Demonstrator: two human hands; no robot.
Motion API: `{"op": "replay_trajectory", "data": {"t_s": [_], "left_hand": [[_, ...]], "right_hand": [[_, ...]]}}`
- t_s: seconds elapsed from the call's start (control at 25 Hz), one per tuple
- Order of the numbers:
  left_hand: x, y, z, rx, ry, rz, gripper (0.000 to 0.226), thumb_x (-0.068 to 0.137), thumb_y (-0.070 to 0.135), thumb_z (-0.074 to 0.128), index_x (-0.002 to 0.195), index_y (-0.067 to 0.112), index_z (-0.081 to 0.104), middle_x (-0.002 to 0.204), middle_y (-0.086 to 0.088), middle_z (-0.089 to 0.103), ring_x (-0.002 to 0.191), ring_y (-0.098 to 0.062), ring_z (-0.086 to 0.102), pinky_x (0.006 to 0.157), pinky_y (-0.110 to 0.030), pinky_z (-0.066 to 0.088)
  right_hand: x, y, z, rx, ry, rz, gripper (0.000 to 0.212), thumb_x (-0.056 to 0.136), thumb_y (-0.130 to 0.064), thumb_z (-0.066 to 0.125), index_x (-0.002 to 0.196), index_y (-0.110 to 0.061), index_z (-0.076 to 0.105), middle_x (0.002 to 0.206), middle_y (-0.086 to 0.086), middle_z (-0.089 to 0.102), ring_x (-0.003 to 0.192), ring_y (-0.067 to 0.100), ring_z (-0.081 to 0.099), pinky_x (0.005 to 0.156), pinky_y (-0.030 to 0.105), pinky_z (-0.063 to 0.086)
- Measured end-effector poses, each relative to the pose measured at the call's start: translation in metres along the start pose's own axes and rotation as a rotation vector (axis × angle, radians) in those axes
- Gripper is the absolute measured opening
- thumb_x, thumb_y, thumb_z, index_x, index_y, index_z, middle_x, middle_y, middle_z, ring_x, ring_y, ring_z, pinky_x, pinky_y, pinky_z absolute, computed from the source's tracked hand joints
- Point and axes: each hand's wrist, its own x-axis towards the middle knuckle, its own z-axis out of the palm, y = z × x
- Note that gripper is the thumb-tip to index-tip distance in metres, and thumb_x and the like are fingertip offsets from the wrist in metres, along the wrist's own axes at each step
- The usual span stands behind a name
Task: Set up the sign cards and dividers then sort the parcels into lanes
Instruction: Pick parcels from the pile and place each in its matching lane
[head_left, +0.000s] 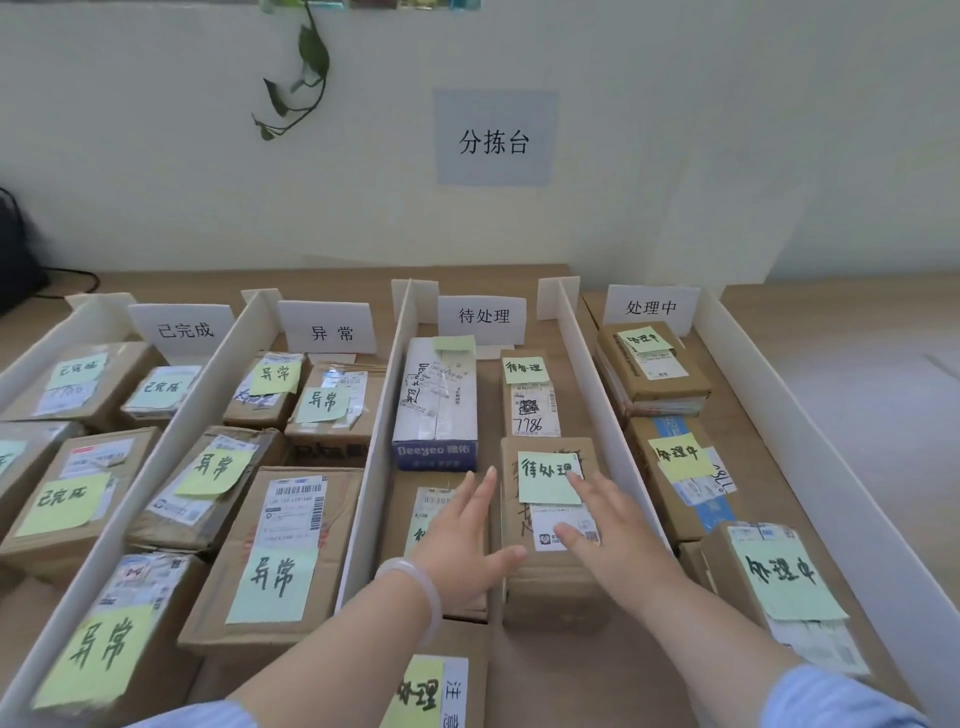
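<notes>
Parcel (550, 587): brown, green note on top, under right hand.
Right hand (605, 525): flat on parcel, fingers straight, gripping nothing.
Left hand (467, 540): just left of parcel, fingers straight, empty.
Card (482, 318): beyond parcel, same lane.

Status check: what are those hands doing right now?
Both hands open. Right hand on the brown parcel, left hand beside it. Nothing in the way.

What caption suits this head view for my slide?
Left hand and right hand at a green-noted brown cardboard parcel between white dividers.
</notes>
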Motion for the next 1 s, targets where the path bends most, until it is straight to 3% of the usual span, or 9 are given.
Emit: {"op": "replay_trajectory", "data": {"t_s": [0.16, 0.44, 0.72, 1.0], "left_hand": [[-0.038, -0.010, -0.040, 0.333, 0.087, 0.029, 0.092, 0.089, 0.066, 0.051, 0.154, 0.042, -0.009, 0.162, 0.016, -0.017, 0.151, -0.010, -0.007, 0.123, -0.036, 0.009], [-0.134, -0.052, -0.118, 0.635, 0.250, -0.089, 0.086, 0.090, 0.072, 0.039, 0.153, 0.044, -0.012, 0.162, 0.009, -0.023, 0.151, -0.018, -0.015, 0.123, -0.049, -0.002], [-0.320, -0.158, -0.199, 0.660, 0.392, -0.361, 0.084, 0.091, 0.071, 0.037, 0.151, 0.046, -0.017, 0.163, 0.005, -0.020, 0.151, -0.021, -0.014, 0.122, -0.051, -0.005], [-0.514, -0.252, -0.294, 0.680, 0.679, -0.547, 0.079, 0.093, 0.067, 0.038, 0.153, 0.045, -0.010, 0.165, 0.002, -0.013, 0.152, -0.022, -0.008, 0.121, -0.052, -0.003]], "right_hand": [[0.000, -0.034, -0.016, -0.334, -0.063, -0.167, 0.080, 0.090, -0.066, 0.048, 0.154, -0.042, 0.007, 0.164, -0.008, -0.001, 0.150, 0.013, -0.002, 0.121, 0.035, 0.006], [-0.016, -0.154, 0.011, -0.483, -0.070, -0.413, 0.098, 0.079, -0.078, 0.048, 0.154, -0.040, -0.004, 0.164, -0.008, -0.007, 0.150, 0.013, -0.008, 0.123, 0.042, 0.000], [-0.077, -0.342, 0.113, -0.527, -0.078, -0.702, 0.102, 0.077, -0.081, 0.045, 0.153, -0.041, -0.010, 0.163, -0.008, -0.012, 0.150, 0.016, -0.012, 0.122, 0.043, -0.005], [-0.162, -0.562, 0.200, -0.504, 0.003, -1.034, 0.099, 0.083, -0.073, 0.049, 0.152, -0.041, -0.014, 0.164, -0.006, -0.012, 0.150, 0.015, -0.014, 0.122, 0.042, -0.007]]}}
